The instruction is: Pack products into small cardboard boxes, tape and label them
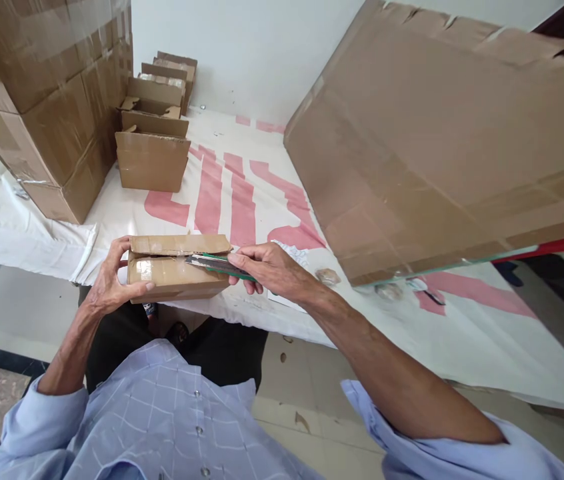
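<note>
A small cardboard box (pixel 177 277) with clear tape on it lies at the front edge of the cloth-covered table. My left hand (pixel 112 280) grips its left end, thumb on the near side and fingers over the far corner. In my right hand (pixel 267 267) is a green utility knife (pixel 219 264). Its grey blade points left and lies along the gap under the box's raised top flap (pixel 182 244), near the right end. Whether the blade tip is inside the cardboard I cannot tell.
Stacked taped cartons (pixel 62 127) rise at the left. Several open small boxes (pixel 152 160) stand in a row behind. One large carton (pixel 437 147) leans over the right side. White cloth with red markings (pixel 207 200) covers the table; a tape roll (pixel 425 288) lies at right.
</note>
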### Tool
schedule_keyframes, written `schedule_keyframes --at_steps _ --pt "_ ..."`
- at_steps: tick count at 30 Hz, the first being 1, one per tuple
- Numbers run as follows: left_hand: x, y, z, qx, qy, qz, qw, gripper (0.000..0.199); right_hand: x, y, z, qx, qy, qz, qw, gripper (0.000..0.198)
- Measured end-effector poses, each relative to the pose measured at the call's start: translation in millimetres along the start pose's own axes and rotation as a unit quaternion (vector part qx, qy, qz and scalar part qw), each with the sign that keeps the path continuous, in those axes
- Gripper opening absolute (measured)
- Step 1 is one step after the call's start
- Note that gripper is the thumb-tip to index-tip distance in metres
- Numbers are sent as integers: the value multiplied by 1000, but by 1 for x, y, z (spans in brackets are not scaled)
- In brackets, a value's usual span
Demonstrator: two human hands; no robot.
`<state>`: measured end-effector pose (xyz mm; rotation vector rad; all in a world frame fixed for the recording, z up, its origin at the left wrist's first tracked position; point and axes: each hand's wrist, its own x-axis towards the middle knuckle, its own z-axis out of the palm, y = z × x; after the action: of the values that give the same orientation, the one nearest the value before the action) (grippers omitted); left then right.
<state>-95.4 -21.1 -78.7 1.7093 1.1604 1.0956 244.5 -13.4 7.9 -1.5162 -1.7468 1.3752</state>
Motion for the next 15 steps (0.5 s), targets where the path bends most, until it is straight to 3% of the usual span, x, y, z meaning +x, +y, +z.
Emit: schedule_keyframes --at_steps 12,15 --pt "2 1 -1 8 -18 4 1000 73 0 8 -2 73 -26 4 997 59" --pt "4 6 -3 26 -24 -2 999 70 -2 6 2 92 -68 -11 993 60"
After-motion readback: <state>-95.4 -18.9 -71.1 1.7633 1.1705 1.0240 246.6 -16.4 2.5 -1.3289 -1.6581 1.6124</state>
